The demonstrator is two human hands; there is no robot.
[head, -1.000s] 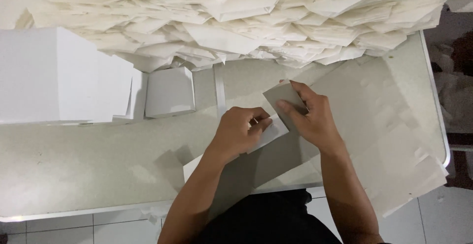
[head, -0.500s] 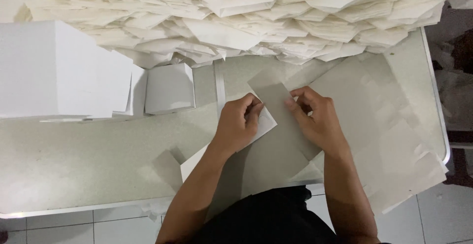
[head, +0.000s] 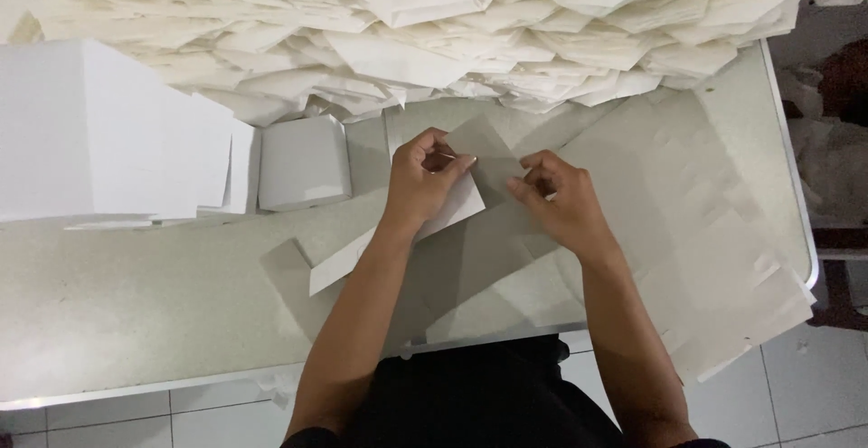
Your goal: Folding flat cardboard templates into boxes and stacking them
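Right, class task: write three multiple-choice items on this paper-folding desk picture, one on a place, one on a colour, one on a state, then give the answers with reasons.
1. Where is the big heap of paper pieces?
A. along the table's far edge
B. on the floor
C. in a box

2. What colour is the small box?
A. red
B. white
C. black

3. What is the left hand doing?
A. hanging free
B. pinching a paper piece
C. resting flat

Answers: A, the heap lies beyond the hands; B, its sides are plain white; B, its fingers close on the paper, right hand beside it.
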